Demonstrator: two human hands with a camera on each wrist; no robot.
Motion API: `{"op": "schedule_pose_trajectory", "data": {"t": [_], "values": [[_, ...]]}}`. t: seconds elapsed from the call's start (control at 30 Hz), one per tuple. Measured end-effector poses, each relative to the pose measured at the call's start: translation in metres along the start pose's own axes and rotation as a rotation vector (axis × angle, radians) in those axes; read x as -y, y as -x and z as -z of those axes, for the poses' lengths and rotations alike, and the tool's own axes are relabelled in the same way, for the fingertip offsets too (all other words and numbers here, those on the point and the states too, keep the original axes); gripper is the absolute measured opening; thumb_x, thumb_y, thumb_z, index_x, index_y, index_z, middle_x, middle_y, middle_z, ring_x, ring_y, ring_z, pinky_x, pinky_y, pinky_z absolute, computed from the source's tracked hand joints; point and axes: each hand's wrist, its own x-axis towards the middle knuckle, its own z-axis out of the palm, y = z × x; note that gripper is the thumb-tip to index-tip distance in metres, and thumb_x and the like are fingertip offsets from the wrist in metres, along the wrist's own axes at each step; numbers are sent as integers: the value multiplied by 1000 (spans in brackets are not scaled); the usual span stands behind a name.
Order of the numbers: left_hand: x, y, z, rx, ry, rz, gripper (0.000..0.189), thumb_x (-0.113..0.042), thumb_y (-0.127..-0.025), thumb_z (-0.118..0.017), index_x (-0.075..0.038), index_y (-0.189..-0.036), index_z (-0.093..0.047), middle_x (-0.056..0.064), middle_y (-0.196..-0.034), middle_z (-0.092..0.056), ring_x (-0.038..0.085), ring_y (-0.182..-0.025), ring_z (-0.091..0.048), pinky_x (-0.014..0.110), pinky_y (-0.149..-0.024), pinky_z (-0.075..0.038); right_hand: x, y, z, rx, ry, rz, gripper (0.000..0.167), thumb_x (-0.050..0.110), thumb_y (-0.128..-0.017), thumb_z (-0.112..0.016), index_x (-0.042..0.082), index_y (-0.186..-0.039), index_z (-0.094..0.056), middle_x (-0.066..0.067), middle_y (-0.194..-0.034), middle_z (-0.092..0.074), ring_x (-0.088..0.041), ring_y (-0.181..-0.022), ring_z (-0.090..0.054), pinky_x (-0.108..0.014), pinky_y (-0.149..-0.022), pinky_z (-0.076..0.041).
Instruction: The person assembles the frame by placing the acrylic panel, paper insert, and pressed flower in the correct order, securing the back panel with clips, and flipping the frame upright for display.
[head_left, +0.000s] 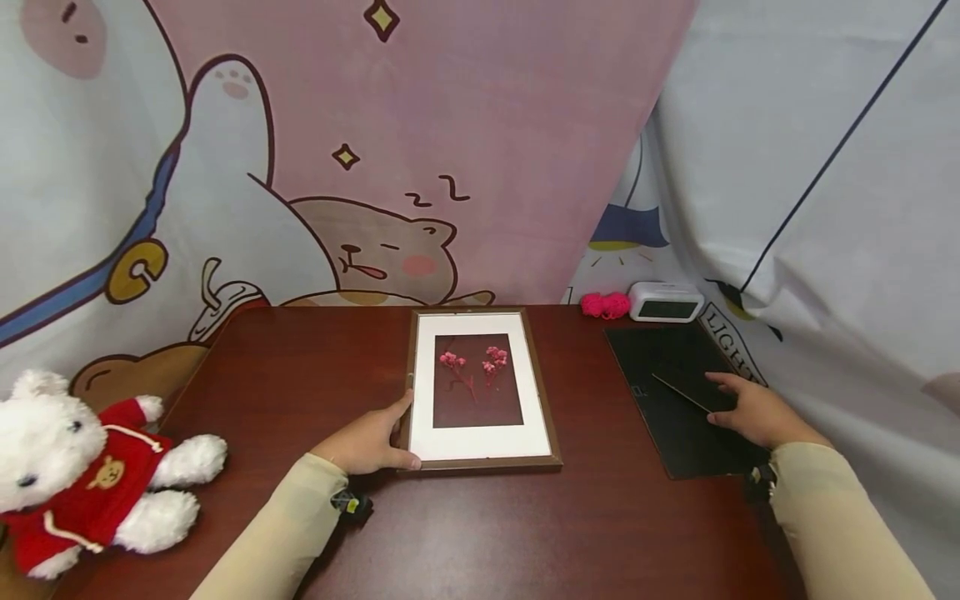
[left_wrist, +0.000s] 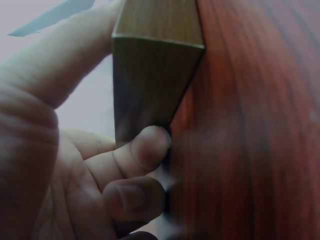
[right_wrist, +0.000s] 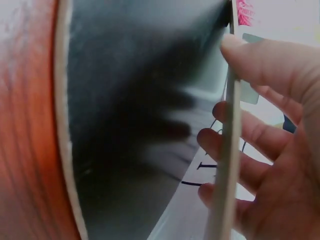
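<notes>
One framed picture (head_left: 477, 382) between hands, left (head_left: 367, 439) gripping its corner, right (head_left: 759, 412) holding thin strip (right_wrist: 228, 160)

A brown picture frame (head_left: 542, 387) with pink flowers (head_left: 496, 358) lies flat, held at its near corner by the left hand (head_left: 372, 437). Under the right hand (head_left: 761, 412), a black board (head_left: 690, 446) lies flat; the hand pinches a thin flap (right_wrist: 230, 140), maybe its stand.

Cream sleeves (head_left: 281, 525) — long, plain; small black wrist devices (head_left: 352, 505).
</notes>
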Motion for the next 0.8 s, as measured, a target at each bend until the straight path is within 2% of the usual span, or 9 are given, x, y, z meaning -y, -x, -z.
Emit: {"op": "schedule_pose_trajectory", "data": {"t": [0.17, 0.4, 0.6, 0.8], "values": [[-1, 0, 0, -4, -4, -8, 121, -40, -82, -92, -1, -168, -16, 25, -166, -37, 37, -143, -51, 53, -114, -45, -1, 3, -5, -7, -35, -11, 73, 23, -92, -79, -4, -151, -45, -46, -142, -49, -63, -124, -53, -72, -94, -47], [-2, 2, 0, 0, 0, -9, 121, -40, -82, -92, 1, -167, -16, 27, -164, -38, 40, -143, -52, 54, -113, -46, 7, 12, -14, -77, -83, 75, 65, 19, -91, -80, 1, -146, -51, -42, -139, -55, -61, -122, -55, -71, -92, -47], [0, 1, 0, -3, 3, -3, 121, -40, -82, -91, -1, -168, -16, 25, -165, -38, 37, -143, -51, 53, -114, -46, 27, 18, -19, -127, -132, 135, 62, 20, -93, -80, 3, -145, -52, -36, -137, -59, -58, -124, -56, -70, -93, -47], [2, -2, -1, -4, -5, -5, 122, -41, -82, -92, -1, -168, -16, 26, -165, -38, 37, -144, -50, 53, -115, -45, 52, 18, -26, -134, -173, 158, 61, 19, -94, -80, 7, -146, -51, -32, -141, -60, -55, -131, -54, -72, -98, -45]]}}
